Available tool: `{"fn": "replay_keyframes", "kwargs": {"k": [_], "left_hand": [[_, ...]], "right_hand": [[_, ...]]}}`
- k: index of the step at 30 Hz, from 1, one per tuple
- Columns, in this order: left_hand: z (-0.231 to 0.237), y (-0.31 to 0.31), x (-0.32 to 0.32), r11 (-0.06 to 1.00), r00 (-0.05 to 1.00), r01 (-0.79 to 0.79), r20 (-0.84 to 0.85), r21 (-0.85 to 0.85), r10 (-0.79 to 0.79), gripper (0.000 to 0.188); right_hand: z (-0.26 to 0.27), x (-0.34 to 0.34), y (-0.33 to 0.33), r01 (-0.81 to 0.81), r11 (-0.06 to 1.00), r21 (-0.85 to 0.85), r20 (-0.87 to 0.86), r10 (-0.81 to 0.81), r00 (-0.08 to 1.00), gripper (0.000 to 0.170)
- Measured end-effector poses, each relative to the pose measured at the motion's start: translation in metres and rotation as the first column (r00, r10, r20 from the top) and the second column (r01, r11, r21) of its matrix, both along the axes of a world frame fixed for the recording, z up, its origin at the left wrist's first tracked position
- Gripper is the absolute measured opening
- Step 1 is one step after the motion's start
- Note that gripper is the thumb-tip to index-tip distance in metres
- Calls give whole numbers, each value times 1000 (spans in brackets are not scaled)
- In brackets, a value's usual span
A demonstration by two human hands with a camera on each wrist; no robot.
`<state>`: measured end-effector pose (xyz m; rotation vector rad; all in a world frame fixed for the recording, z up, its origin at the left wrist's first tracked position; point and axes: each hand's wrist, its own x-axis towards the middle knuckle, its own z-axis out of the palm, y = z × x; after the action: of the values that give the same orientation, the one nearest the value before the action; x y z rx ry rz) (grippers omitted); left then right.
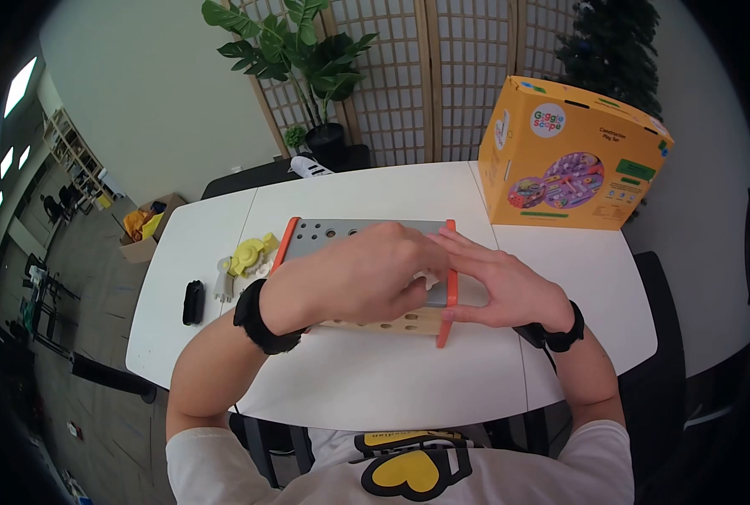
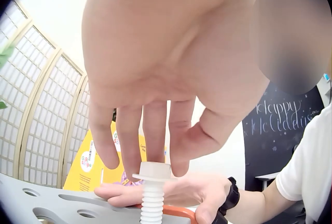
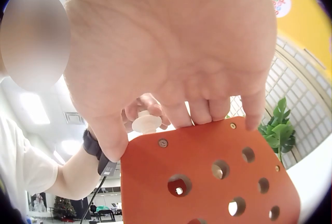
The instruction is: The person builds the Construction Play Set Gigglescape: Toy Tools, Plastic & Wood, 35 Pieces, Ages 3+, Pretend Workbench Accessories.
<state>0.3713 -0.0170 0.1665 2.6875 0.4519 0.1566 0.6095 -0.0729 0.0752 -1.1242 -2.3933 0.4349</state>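
Observation:
A toy workbench [image 1: 316,229] has a grey perforated top, wooden sides and orange end panels [image 3: 207,172]. A white plastic bolt [image 2: 152,203] stands upright at the top's right end, its threaded shank below a flanged head. My left hand [image 1: 375,269] reaches over the bench, with bent thumb and fingers around the bolt's head; in the head view it hides most of the bolt. On the right end panel, my right hand [image 1: 514,290] holds the edges, thumb at the near side and fingers [image 3: 199,111] over the top edge.
Left of the bench lie yellow toy parts [image 1: 250,252] and a grey toothed piece [image 1: 224,280]. A black case [image 1: 193,303] rests farther left on the white table [image 1: 375,379]. The large yellow construction-set box [image 1: 560,160] stands at the back right.

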Motion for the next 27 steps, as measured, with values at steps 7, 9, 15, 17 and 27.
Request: {"fn": "replay_keyframes", "kwargs": {"k": [7,9,15,17,27], "left_hand": [[-13,-3,3,938,992,-68,124,341,27,18],[-12,-3,4,955,996,-91,52,281,79,14],[-19,13,-3,984,985,92,135,150,-112,11],[-17,13,-4,990,976,93,189,108,-112,12],[-17,-6,6,914,986,-153,124,376,114,11]], "right_hand": [[5,-1,-2,13,999,-34,-3,-13,1000,77],[2,1,0,1,1000,-22,-4,-1,1000,77],[1,2,-1,1,1000,-17,-7,-2,1000,77],[5,0,-1,6,999,-52,-5,-6,1000,77],[2,1,-1,17,999,-37,-3,-17,1000,80]]}}
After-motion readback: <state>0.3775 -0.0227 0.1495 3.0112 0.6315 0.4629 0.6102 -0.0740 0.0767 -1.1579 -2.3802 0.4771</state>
